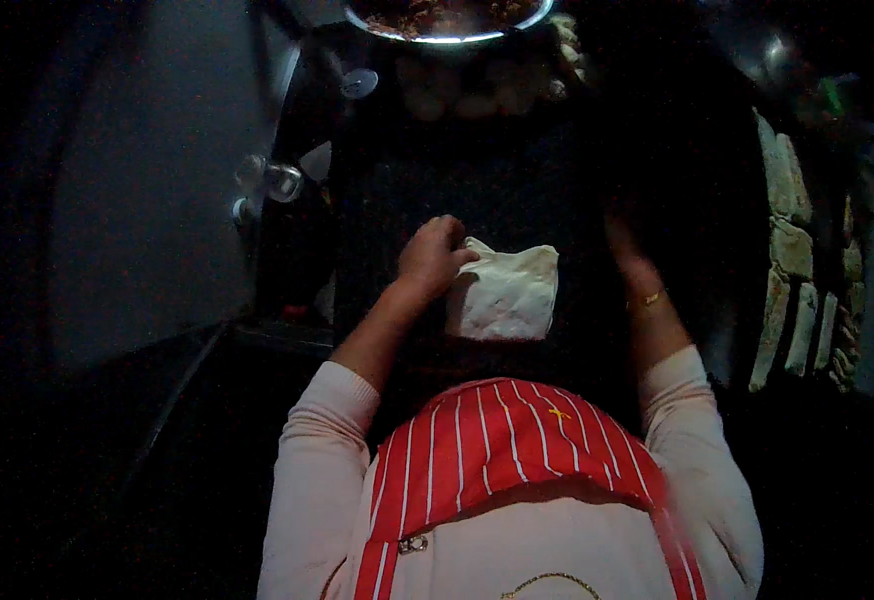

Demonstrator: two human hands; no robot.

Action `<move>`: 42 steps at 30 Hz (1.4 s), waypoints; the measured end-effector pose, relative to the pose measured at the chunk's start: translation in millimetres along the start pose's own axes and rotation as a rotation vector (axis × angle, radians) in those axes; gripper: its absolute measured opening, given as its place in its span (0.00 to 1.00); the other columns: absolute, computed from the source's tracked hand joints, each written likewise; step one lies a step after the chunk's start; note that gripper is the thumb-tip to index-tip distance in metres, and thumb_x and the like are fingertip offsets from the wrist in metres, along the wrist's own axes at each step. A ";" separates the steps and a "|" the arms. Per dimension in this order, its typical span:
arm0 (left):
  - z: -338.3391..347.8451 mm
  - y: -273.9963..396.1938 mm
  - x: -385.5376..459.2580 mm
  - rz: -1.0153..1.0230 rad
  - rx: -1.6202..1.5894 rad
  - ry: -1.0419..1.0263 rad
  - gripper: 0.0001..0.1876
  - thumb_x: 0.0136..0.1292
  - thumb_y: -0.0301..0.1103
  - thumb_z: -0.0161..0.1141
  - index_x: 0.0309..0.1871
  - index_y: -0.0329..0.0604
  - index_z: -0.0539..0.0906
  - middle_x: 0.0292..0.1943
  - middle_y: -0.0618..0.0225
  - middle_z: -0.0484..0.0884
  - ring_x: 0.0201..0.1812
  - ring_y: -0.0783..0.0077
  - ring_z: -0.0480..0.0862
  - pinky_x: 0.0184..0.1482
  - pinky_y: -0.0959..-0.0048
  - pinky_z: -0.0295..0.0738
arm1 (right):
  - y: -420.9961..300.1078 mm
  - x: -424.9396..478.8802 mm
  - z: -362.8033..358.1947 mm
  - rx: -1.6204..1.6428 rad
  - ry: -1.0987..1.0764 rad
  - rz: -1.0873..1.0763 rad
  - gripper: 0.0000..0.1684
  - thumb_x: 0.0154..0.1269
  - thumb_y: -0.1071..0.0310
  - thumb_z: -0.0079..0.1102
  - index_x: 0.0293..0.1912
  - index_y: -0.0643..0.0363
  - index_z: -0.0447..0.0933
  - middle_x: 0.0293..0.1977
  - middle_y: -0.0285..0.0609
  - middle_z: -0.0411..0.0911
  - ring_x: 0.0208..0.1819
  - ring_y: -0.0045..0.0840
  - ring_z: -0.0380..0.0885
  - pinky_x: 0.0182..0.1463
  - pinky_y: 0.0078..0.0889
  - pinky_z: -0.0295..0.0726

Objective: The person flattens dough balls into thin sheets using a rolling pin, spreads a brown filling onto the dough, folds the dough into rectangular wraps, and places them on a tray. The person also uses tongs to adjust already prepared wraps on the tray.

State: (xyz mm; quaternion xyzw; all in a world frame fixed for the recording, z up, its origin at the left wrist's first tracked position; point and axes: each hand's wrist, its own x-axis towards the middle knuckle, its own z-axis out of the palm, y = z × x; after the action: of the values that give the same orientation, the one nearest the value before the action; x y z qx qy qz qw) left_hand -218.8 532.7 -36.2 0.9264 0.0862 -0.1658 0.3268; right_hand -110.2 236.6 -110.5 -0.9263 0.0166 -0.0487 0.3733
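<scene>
A flat, roughly square piece of pale dough point(508, 296) lies on the dark worktop point(467, 172) in front of my red striped apron. My left hand point(438, 253) grips its upper left corner between thumb and fingers, and the top edge there is slightly raised and wavy. My right hand point(628, 251) is to the right of the dough, apart from it, dim and blurred; its fingers fade into the dark, so whether it holds anything cannot be told.
A metal-rimmed bowl of crumbly reddish-brown filling point(437, 37) stands at the far side. Several shaped dough pieces point(791, 247) lie in rows at the right. Rounded pale lumps point(474, 101) sit below the bowl. Small glassy containers point(284, 183) stand at the left.
</scene>
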 end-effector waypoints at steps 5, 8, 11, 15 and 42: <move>20.6 19.7 19.5 0.091 0.315 0.034 0.18 0.46 0.38 0.72 0.39 0.45 0.80 0.42 0.61 0.81 0.46 0.55 0.81 0.46 0.59 0.77 | 41.8 88.6 31.2 -0.112 0.090 -0.291 0.25 0.68 0.59 0.51 0.60 0.62 0.69 0.57 0.58 0.70 0.57 0.50 0.70 0.62 0.46 0.69; 20.3 26.3 26.5 0.018 0.324 0.026 0.17 0.45 0.38 0.72 0.38 0.46 0.80 0.41 0.61 0.80 0.46 0.56 0.81 0.45 0.59 0.77 | 19.9 108.9 44.0 -0.265 -0.046 -0.195 0.27 0.68 0.57 0.49 0.61 0.62 0.67 0.58 0.59 0.70 0.58 0.52 0.69 0.62 0.48 0.69; 26.8 14.8 32.6 -0.030 0.299 -0.006 0.21 0.43 0.42 0.74 0.39 0.46 0.79 0.41 0.61 0.80 0.47 0.57 0.81 0.45 0.60 0.77 | 25.1 121.6 59.1 -0.327 -0.094 -0.129 0.28 0.67 0.57 0.52 0.62 0.61 0.66 0.60 0.58 0.68 0.59 0.52 0.68 0.62 0.48 0.69; 28.4 39.3 13.2 0.002 0.324 0.071 0.25 0.40 0.45 0.76 0.40 0.46 0.79 0.44 0.61 0.80 0.48 0.58 0.80 0.45 0.60 0.77 | 72.9 98.3 41.3 -0.016 -0.088 -0.322 0.32 0.63 0.61 0.60 0.63 0.59 0.65 0.62 0.52 0.65 0.61 0.45 0.68 0.60 0.46 0.72; 73.8 -18.3 -41.0 0.206 0.712 0.350 0.29 0.68 0.44 0.47 0.70 0.41 0.63 0.74 0.59 0.54 0.75 0.58 0.50 0.72 0.46 0.37 | -23.1 -148.2 -18.6 -0.037 -0.275 -0.388 0.28 0.63 0.73 0.51 0.64 0.57 0.66 0.66 0.50 0.60 0.69 0.45 0.56 0.72 0.42 0.56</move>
State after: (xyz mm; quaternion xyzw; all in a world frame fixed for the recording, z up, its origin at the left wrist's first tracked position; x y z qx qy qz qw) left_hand -280.4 497.9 -85.8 0.9997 -0.0154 0.0086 -0.0191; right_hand -259.7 250.3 -92.7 -0.9168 -0.2117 0.0076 0.3386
